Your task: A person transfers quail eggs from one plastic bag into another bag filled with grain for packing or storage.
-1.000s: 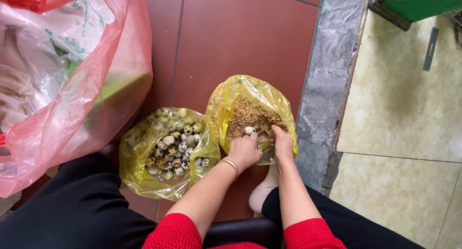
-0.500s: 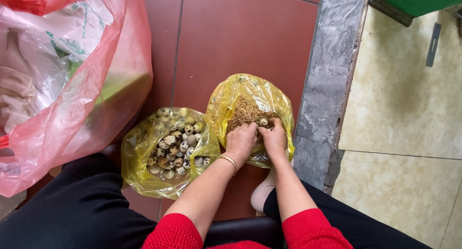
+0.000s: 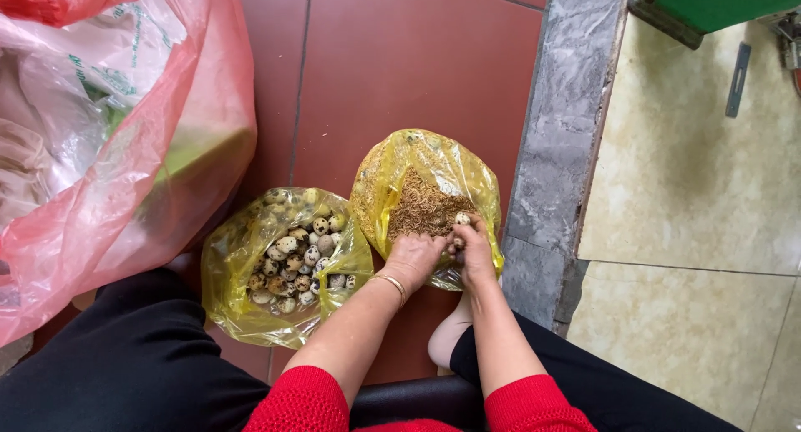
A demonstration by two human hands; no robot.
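Observation:
Two yellow plastic bags sit side by side on the red floor tiles. The left bag [image 3: 229, 303] is open and holds several small speckled eggs [image 3: 302, 257]. The right bag [image 3: 434, 161] holds brown husk [image 3: 421, 207]. Both of my hands are inside the right bag at its near edge, touching each other. My left hand [image 3: 413, 261], with a thin bangle on the wrist, lies palm down with its fingertips buried in the husk. My right hand [image 3: 476, 252] is curled around a speckled egg [image 3: 461, 219] at its fingertips.
A big pink plastic bag [image 3: 167, 148] stuffed with other bags fills the left side. A grey stone threshold [image 3: 559, 148] runs along the right of the yellow bags, with beige tiles beyond and a green object [image 3: 717, 6] at the top right. My black-trousered knees flank the bags.
My hands have drawn together and moved slightly toward the near edge of the husk bag. An egg now shows at my right fingertips instead of by my left hand.

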